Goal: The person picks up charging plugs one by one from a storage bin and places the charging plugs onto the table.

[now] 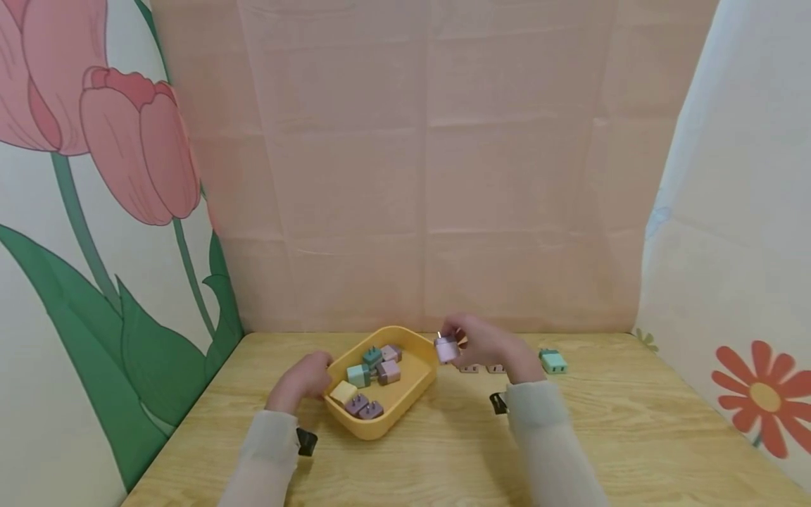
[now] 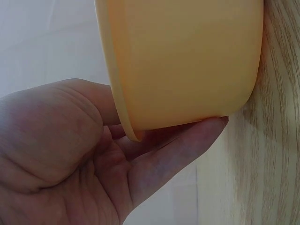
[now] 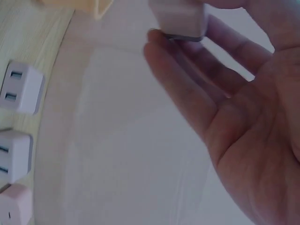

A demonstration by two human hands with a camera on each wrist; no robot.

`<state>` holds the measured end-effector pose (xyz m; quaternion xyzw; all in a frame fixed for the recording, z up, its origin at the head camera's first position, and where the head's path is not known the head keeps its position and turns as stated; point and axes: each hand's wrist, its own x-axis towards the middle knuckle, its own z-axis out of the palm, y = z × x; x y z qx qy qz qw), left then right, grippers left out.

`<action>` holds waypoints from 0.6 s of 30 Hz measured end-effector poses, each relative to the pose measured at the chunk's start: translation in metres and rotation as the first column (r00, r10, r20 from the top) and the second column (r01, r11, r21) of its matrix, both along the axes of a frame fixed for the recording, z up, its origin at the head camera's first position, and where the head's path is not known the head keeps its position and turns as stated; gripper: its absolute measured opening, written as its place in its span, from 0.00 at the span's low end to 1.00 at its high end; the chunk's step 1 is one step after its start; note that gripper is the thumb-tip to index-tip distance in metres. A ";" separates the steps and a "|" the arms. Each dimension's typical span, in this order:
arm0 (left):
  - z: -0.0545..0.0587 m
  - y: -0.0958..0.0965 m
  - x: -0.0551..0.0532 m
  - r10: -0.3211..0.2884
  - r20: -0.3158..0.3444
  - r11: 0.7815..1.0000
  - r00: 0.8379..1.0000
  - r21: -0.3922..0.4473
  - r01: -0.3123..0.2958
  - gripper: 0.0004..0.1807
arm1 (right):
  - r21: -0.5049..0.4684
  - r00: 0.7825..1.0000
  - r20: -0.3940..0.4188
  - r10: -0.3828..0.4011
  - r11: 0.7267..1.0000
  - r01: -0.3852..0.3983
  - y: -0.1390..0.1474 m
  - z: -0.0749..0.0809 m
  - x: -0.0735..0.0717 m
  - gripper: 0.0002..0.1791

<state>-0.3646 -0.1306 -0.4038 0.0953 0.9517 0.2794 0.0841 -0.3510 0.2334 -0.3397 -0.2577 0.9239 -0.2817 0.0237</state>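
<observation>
Yellow bin point(image 1: 362, 429), gripped at its left, with a lilac adapter point(image 1: 447, 348) held off its right side

We list first the left hand point(image 1: 304, 377), at the bin's left side: thumb over the rim, fingers along the outer wall, the two clamped on the bin between them. We list next the right hand point(image 1: 484, 341), to the right of the bin: thumb and fingers pinch the lilac adapter, which hangs just off the bin's right rim, metal prongs upward.

Contents of the bin, seven adapters by our count — a dark teal adapter point(image 1: 372, 357) and a pale mauve adapter point(image 1: 391, 353) toward the far end; a mint adapter point(image 1: 357, 376) and a pink-and-mauve adapter point(image 1: 388, 372) about the middle; a yellow adapter point(image 1: 343, 393) near the left wall; two purple adapters, one point(image 1: 357, 404) beside the other point(image 1: 371, 410), prongs up at the near end.

Outside the bin, to its right, we record pale adapters in a row, partly hidden by the right hand; the right wrist view shows three, among them a white adapter point(image 3: 22, 87) with two dark slots. Farther right of the bin lies a green adapter point(image 1: 554, 361). Beneath the bin, a wood-grain table point(image 1: 443, 451); beyond it, a pink sheet point(image 1: 418, 176).
</observation>
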 end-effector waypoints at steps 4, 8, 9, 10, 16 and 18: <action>0.002 0.000 0.002 -0.007 -0.002 1.000 1.000 -0.013 0.007 0.18 | 0.001 0.998 0.049 -0.036 0.999 0.036 0.014 -0.005 0.000 0.19; 0.003 0.000 0.003 -0.006 -0.003 1.000 1.000 -0.002 0.006 0.18 | 0.008 0.993 0.095 -0.065 0.998 0.064 0.022 -0.012 -0.002 0.19; 0.003 0.000 0.003 -0.004 -0.001 1.000 1.000 0.003 0.004 0.18 | 0.015 0.992 0.106 -0.071 0.997 0.070 0.024 -0.014 -0.002 0.19; 0.004 0.000 0.004 -0.003 -0.001 1.000 1.000 0.006 0.003 0.18 | 0.028 0.989 0.120 -0.084 0.996 0.081 0.025 -0.015 -0.003 0.19; 0.003 0.000 0.004 -0.004 -0.010 1.000 1.000 0.001 0.004 0.18 | 0.126 0.968 0.174 -0.181 0.979 0.161 0.034 -0.026 -0.006 0.21; 0.003 0.000 0.004 -0.010 -0.018 1.000 1.000 -0.001 0.010 0.18 | 0.156 0.962 0.179 -0.206 0.971 0.179 0.036 -0.029 -0.007 0.21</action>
